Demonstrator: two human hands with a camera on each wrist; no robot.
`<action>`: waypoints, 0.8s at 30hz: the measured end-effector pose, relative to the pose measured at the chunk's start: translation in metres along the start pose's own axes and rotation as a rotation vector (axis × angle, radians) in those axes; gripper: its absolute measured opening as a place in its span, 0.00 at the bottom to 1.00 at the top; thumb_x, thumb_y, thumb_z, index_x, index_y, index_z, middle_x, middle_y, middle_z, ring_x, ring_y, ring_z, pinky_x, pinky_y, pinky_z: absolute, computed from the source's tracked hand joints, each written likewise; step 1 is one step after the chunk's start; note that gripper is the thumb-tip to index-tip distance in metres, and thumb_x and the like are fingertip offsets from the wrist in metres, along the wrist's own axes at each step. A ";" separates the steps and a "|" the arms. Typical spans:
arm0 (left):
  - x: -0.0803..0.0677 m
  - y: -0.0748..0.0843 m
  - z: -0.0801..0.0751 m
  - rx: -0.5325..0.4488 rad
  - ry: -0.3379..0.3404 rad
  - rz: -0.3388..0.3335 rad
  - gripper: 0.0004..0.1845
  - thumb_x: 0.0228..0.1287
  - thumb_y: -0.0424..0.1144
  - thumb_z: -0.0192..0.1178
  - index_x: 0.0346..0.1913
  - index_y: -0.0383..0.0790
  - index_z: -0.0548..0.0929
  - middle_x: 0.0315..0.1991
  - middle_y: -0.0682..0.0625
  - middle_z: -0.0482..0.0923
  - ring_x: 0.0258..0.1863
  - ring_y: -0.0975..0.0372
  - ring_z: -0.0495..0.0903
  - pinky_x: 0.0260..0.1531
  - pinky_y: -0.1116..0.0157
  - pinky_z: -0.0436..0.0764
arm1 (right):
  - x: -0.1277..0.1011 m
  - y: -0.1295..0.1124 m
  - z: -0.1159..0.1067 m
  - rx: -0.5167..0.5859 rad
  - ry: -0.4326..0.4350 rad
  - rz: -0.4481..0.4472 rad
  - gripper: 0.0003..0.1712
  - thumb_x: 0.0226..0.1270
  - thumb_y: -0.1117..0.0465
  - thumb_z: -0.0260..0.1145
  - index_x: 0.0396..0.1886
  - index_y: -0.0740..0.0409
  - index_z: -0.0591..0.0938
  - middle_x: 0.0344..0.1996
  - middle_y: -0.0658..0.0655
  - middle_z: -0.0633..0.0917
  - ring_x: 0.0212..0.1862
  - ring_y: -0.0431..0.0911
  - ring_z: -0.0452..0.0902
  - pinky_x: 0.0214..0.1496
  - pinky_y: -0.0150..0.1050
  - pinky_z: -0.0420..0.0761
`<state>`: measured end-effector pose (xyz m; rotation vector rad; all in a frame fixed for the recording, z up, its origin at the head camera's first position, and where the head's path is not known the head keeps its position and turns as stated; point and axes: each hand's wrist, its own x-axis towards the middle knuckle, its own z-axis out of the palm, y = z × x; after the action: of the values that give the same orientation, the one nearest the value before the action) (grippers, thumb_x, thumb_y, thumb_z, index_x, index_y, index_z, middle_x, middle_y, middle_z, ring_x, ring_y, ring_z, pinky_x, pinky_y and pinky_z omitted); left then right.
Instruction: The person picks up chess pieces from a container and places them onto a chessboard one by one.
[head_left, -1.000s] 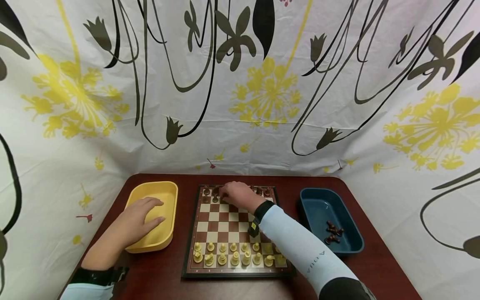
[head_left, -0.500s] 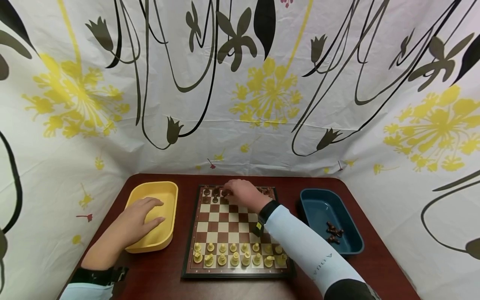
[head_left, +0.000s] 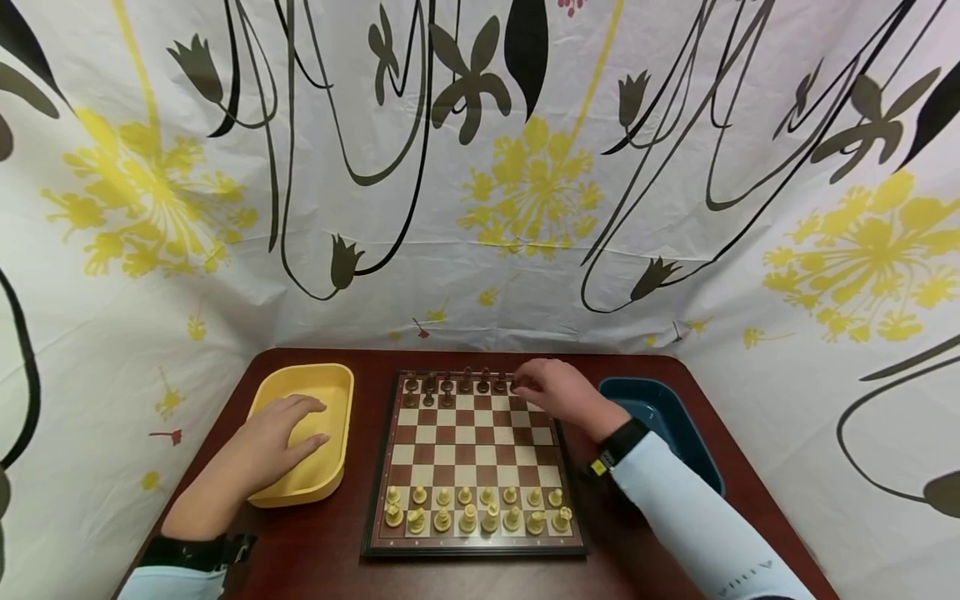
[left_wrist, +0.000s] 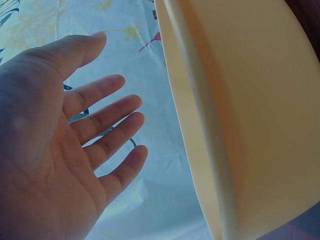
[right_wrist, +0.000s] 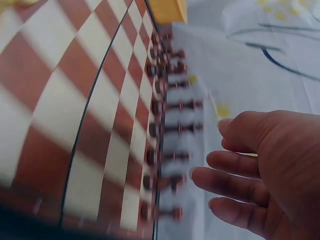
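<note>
My right hand (head_left: 555,387) hovers over the back right corner of the chessboard (head_left: 476,454). In the right wrist view its fingers are loosely bent and hold nothing, apart from the dark back-row pieces (right_wrist: 180,105). Three dark pawns (head_left: 447,401) stand in front of that row at its left end. Light chess pieces (head_left: 468,520) fill the two near rows. My left hand (head_left: 273,442) is held over the near-left side of the yellow tray (head_left: 342,450); the left wrist view shows its palm with fingers spread and nothing in them.
A blue tray (head_left: 708,458) stands right of the board, partly covered by the right forearm, which hides whatever lies in its near part. The dark red table (head_left: 465,579) shows in front of the board. A patterned white cloth (head_left: 480,317) hangs around the table.
My right hand has left the third dark pawn, which stays on the board, and has moved right along the back row toward the blue tray. The left hand has stayed in place.
</note>
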<state>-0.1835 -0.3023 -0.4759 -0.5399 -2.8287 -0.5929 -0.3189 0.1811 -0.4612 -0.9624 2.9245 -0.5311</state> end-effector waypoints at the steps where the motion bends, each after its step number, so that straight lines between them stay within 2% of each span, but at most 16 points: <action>1: 0.000 0.000 0.000 0.002 -0.001 -0.001 0.22 0.74 0.44 0.75 0.64 0.36 0.86 0.63 0.37 0.84 0.65 0.38 0.81 0.64 0.35 0.80 | -0.008 0.006 -0.003 -0.006 0.009 0.018 0.15 0.82 0.55 0.73 0.61 0.53 0.89 0.49 0.50 0.90 0.45 0.42 0.86 0.47 0.46 0.88; 9: 0.000 -0.002 0.003 -0.011 -0.016 -0.003 0.23 0.75 0.44 0.75 0.64 0.35 0.86 0.63 0.37 0.84 0.66 0.37 0.80 0.65 0.35 0.79 | -0.057 0.041 -0.020 -0.037 0.064 0.100 0.13 0.80 0.56 0.75 0.57 0.55 0.90 0.49 0.52 0.91 0.49 0.48 0.88 0.51 0.52 0.89; 16: 0.000 -0.002 0.005 -0.015 -0.013 0.002 0.22 0.74 0.44 0.75 0.63 0.36 0.86 0.63 0.37 0.84 0.65 0.38 0.81 0.63 0.35 0.80 | -0.100 0.067 -0.030 -0.022 0.095 0.174 0.12 0.79 0.58 0.75 0.56 0.55 0.90 0.48 0.53 0.91 0.43 0.44 0.87 0.42 0.47 0.89; 24: -0.002 -0.007 0.004 -0.011 -0.004 -0.006 0.23 0.74 0.45 0.76 0.63 0.36 0.86 0.62 0.38 0.84 0.64 0.38 0.82 0.62 0.35 0.81 | -0.137 0.084 -0.043 -0.025 0.105 0.223 0.14 0.80 0.58 0.74 0.58 0.60 0.90 0.47 0.54 0.92 0.41 0.44 0.87 0.41 0.48 0.90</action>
<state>-0.1847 -0.3075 -0.4826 -0.5348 -2.8332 -0.6090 -0.2617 0.3372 -0.4598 -0.6164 3.0834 -0.5497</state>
